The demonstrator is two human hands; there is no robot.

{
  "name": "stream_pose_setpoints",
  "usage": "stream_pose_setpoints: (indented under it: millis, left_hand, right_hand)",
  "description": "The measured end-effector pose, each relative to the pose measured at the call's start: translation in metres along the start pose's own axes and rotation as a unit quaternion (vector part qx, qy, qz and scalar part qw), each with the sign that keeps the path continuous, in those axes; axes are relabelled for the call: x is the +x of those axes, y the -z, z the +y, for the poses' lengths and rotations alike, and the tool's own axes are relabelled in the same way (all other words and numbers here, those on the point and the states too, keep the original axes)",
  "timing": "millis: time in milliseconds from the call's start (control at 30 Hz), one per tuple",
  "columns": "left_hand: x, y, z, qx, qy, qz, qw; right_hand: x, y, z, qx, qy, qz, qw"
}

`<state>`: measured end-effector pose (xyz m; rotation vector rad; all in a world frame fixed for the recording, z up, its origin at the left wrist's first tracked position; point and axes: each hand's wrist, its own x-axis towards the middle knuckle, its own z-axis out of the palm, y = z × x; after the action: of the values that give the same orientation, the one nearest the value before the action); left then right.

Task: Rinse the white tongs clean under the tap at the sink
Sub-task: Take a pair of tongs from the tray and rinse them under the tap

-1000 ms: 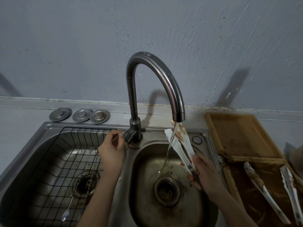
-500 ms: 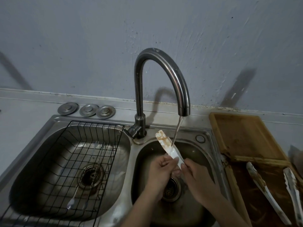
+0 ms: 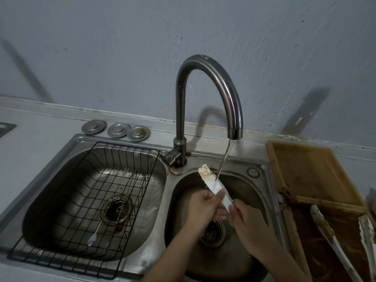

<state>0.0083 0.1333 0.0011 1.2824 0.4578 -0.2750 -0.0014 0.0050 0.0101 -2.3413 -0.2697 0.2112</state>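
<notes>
White tongs [image 3: 211, 181] with brown stains near the tip point up and left over the right sink basin [image 3: 252, 192]. Water runs from the curved steel tap [image 3: 221, 84] onto the middle of the tongs. My left hand [image 3: 203, 208] wraps around the tongs from the left, thumb on the white blade. My right hand [image 3: 247, 220] grips the lower end of the tongs, which is hidden in my fingers. The right drain [image 3: 213, 234] shows below my hands.
The left basin [image 3: 50, 200] holds a black wire rack [image 3: 85, 259] with a long spoon [image 3: 97, 231] near its drain. Three metal plugs [image 3: 117, 130] lie behind it. To the right sits a stained wooden tray [image 3: 301, 169] with another dirty pair of white tongs [image 3: 329, 235].
My left hand left the tap handle and joined the right hand on the tongs. The tongs dropped lower and moved left, and the stream now lands on their blade. The view shifted left.
</notes>
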Motion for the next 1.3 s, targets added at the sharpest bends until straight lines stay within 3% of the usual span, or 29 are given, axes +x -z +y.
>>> stream_pose_setpoints:
  millis: [133,300,433,667,833,1033,1300]
  left_hand:
    - [0.007,0.005,0.008,-0.05,0.062,0.036,0.996]
    - [-0.001,-0.009,0.002,0.117,0.001,0.003,0.993]
    - [0.008,0.003,0.011,0.044,0.059,0.011,0.997]
    - [0.012,0.011,0.012,0.111,0.054,-0.037,0.992]
    - [0.02,0.019,0.025,0.075,0.046,0.016,0.996]
    - [0.033,0.033,0.026,-0.005,0.113,0.073,0.991]
    - [0.022,0.019,0.013,0.12,0.06,0.022,0.991]
  right_hand:
    - [-0.008,-0.003,0.0,-0.005,0.009,0.003,1.0]
    - [-0.008,0.0,0.002,0.012,-0.041,-0.001,0.999]
    - [-0.009,0.002,0.0,0.018,-0.025,-0.021,0.999]
    - [-0.009,0.001,-0.001,0.046,-0.021,-0.024,0.998]
    - [-0.009,0.005,-0.006,0.045,0.023,-0.003,0.999]
    - [-0.016,0.008,0.005,0.023,0.023,-0.02,0.999]
    - [-0.022,0.018,0.014,0.031,-0.007,-0.023,0.999]
